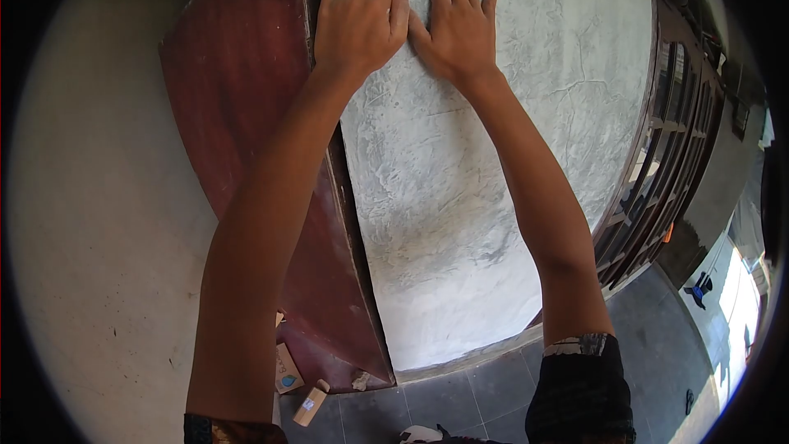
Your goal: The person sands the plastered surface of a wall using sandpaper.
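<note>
My left hand (362,29) lies flat against a grey plastered wall (460,214), its fingers stretched upward and apart. Along its outer side runs the dark edge of a reddish-brown wooden panel (246,74). My right hand (462,29) is also flat on the wall, with its thumb reaching toward the left hand. Neither hand holds anything. A thin dark line shows on the wall between them. The tips of some left fingers run out of the top of the view.
Small cardboard boxes (311,404) sit at the panel's foot by the grey tiled floor (444,404). On the right is a dark wooden window frame (664,140) with bars. A plain pale wall (107,197) fills the left side. A blue-and-black object (700,289) appears far right.
</note>
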Demonstrator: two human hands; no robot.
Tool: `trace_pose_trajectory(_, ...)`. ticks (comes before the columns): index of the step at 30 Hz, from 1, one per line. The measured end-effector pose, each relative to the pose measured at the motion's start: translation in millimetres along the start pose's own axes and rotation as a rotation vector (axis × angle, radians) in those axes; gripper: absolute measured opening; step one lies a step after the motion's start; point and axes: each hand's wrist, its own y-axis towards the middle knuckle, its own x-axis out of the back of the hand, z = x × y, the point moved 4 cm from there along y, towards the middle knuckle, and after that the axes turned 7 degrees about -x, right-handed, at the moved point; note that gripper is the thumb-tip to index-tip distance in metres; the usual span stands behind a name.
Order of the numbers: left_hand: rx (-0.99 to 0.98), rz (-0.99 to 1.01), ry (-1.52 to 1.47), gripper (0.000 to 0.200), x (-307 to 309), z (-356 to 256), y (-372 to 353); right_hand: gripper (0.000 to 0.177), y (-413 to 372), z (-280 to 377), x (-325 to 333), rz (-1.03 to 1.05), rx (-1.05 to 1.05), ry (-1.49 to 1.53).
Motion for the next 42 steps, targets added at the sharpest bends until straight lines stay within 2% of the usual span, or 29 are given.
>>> trace_pose_trajectory(2, -0.009, 0.004, 0.000, 0.043, 1, 0, 1, 0.086, -17, 1, 5, 0.052, 0.012, -0.021)
trace_pose_trajectory(4, -0.020, 0.006, -0.009, 0.043, 0, -1, 0, 0.090, -79, 10, 14, 0.159, -0.050, -0.013)
trace_pose_trajectory(6, 0.007, -0.016, 0.000, 0.043, -1, -1, 0, 0.090, -102, 10, 15, 0.205, -0.028, -0.038)
trace_pose_trajectory(10, -0.004, 0.005, 0.018, 0.044, 0, 0, 3, 0.088, 15, 1, 0, -0.014, -0.010, -0.009)
trace_pose_trajectory(11, 0.000, 0.014, 0.007, 0.044, -1, -1, 2, 0.086, 20, 1, -1, -0.007, -0.008, -0.011)
trace_pose_trajectory(13, -0.002, 0.026, -0.007, 0.044, 1, 0, 0, 0.083, 7, 3, 0, -0.002, -0.014, -0.014)
trace_pose_trajectory(16, 0.005, 0.017, -0.007, 0.045, 1, -2, 0, 0.091, -76, 15, 11, 0.165, -0.057, -0.011)
trace_pose_trajectory(17, 0.004, 0.021, -0.006, 0.045, 0, -2, 0, 0.091, -82, 16, 12, 0.179, -0.053, -0.023)
trace_pose_trajectory(18, 0.003, 0.021, 0.001, 0.045, -1, -1, 2, 0.091, -81, 14, 11, 0.187, -0.043, -0.032)
trace_pose_trajectory(21, 0.001, 0.012, -0.012, 0.045, 0, -1, 1, 0.088, -4, 4, 1, 0.048, -0.014, -0.019)
trace_pose_trajectory(23, -0.001, 0.020, -0.014, 0.045, 1, 0, 1, 0.087, 0, 4, -1, 0.040, -0.016, -0.010)
trace_pose_trajectory(24, -0.005, 0.023, -0.019, 0.045, 1, 0, 1, 0.087, -1, 5, 0, 0.029, -0.017, -0.007)
trace_pose_trajectory(28, -0.005, 0.025, -0.009, 0.045, 1, -1, 0, 0.093, -96, 22, 18, 0.224, -0.075, -0.017)
trace_pose_trajectory(29, -0.008, 0.026, -0.006, 0.045, 1, 0, 1, 0.091, -91, 17, 15, 0.215, -0.049, -0.027)
trace_pose_trajectory(30, -0.014, 0.031, -0.006, 0.045, 0, 0, 3, 0.091, -70, 11, 9, 0.211, -0.042, -0.031)
trace_pose_trajectory(33, -0.005, 0.030, -0.043, 0.045, 3, 1, 2, 0.087, 16, 1, -3, 0.001, -0.030, -0.010)
trace_pose_trajectory(36, -0.007, 0.028, -0.049, 0.045, 4, 1, 2, 0.087, -6, 7, 1, 0.032, -0.049, -0.003)
trace_pose_trajectory(38, -0.018, 0.024, -0.041, 0.045, 1, 0, 3, 0.092, -66, 17, 12, 0.144, -0.100, 0.028)
trace_pose_trajectory(40, -0.004, 0.010, -0.025, 0.045, 4, -1, 2, 0.091, -91, 22, 18, 0.195, -0.058, -0.013)
trace_pose_trajectory(42, -0.017, 0.022, 0.001, 0.045, 4, -2, 4, 0.090, -48, 8, 6, 0.141, -0.046, -0.024)
